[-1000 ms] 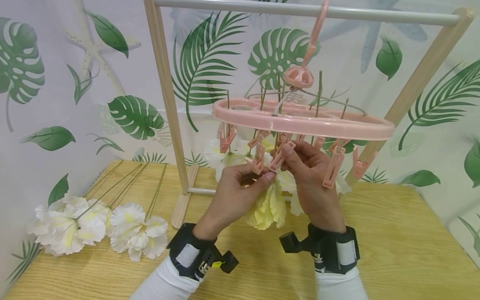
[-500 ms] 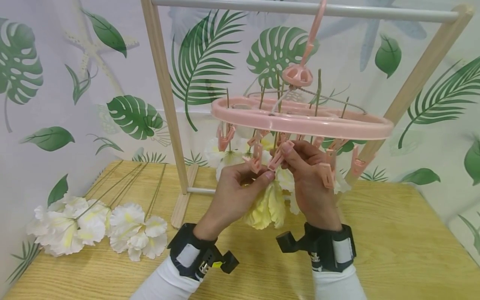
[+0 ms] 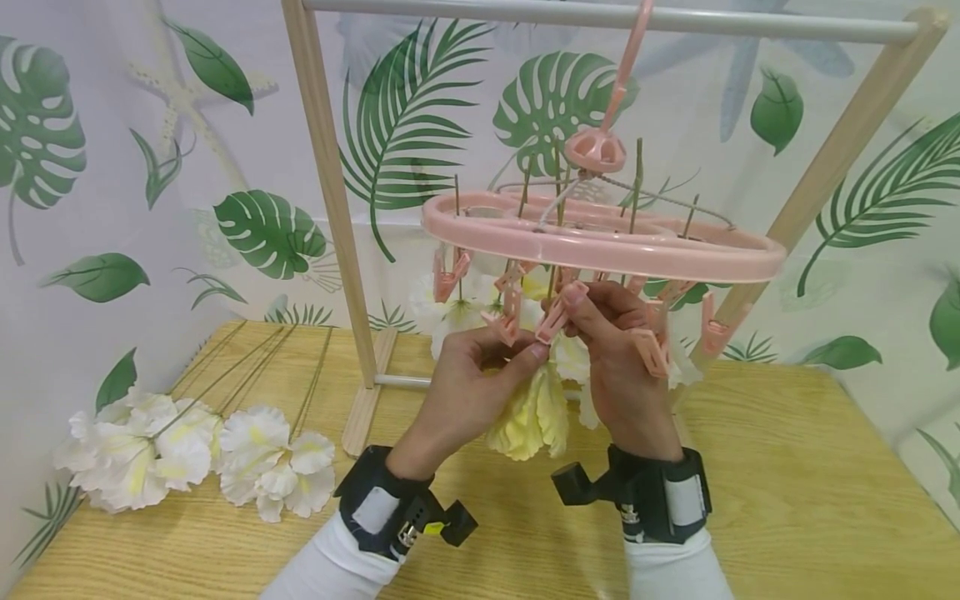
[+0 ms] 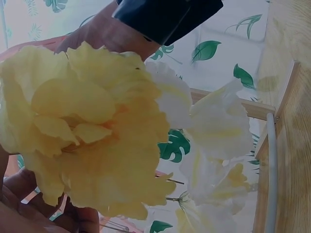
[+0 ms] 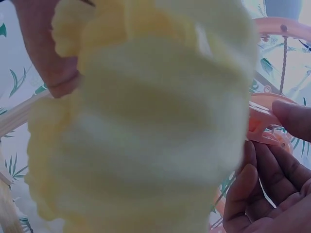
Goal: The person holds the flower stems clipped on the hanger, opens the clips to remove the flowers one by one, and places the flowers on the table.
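A yellow artificial flower [image 3: 534,417] hangs head down under the pink round clip hanger [image 3: 645,254]. My left hand [image 3: 468,383] pinches it at the top of its bloom, thumb and finger close under a pink clothespin [image 3: 555,317]. The right hand [image 3: 626,367] squeezes that clothespin between thumb and fingers, also seen in the right wrist view as a pink clip [image 5: 262,119]. Whether the clip's jaws are around the stem is hidden. In both wrist views the yellow bloom [image 4: 97,131] covers much of the hands.
The hanger hooks over the white bar [image 3: 480,10] of a wooden stand [image 3: 330,183]. Several white flowers [image 3: 457,321] hang behind the hands, stems poking up through the ring. More white flowers [image 3: 277,467] lie at left on the wooden table [image 3: 795,483]. Other clothespins [image 3: 651,337] dangle around.
Both hands keep their grips almost in place; the right hand has shifted slightly left. A dangling clothespin beside the right hand has turned and swung a little left.
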The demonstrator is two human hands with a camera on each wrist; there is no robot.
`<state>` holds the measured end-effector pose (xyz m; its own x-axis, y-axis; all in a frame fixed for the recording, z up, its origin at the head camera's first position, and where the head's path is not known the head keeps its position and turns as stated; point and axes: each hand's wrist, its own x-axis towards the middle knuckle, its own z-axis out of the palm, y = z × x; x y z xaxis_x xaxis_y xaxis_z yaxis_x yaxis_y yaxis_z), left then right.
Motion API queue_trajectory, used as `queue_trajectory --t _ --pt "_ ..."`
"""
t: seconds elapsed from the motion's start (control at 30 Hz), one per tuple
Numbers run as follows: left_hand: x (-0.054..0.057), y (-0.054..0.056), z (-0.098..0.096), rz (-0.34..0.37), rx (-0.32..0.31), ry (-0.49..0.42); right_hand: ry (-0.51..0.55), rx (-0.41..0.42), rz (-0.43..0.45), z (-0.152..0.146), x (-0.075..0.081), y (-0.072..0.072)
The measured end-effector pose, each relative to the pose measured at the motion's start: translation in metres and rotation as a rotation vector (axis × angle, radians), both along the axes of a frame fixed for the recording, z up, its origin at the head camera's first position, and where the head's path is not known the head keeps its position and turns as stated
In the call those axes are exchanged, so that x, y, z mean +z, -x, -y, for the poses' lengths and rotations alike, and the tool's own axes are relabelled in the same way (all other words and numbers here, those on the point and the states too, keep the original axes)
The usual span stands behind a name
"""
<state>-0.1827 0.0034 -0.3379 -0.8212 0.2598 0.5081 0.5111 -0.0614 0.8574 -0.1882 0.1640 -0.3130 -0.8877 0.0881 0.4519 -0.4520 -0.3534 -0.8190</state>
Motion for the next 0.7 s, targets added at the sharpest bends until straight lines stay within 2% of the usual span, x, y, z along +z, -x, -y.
queue_trajectory --t 0.47,0.7 --pt "-0.0005 0.0021 0.0007 -0.019 0.002 -0.004 -0.056 -0.038 -0.012 -0.0012 0.0008 -0.0017" --pt "-0.0006 0.0019 0.002 -0.008 0.004 0.003 -0.052 -0.05 -0.045 -0.0016 0.0023 -0.0016"
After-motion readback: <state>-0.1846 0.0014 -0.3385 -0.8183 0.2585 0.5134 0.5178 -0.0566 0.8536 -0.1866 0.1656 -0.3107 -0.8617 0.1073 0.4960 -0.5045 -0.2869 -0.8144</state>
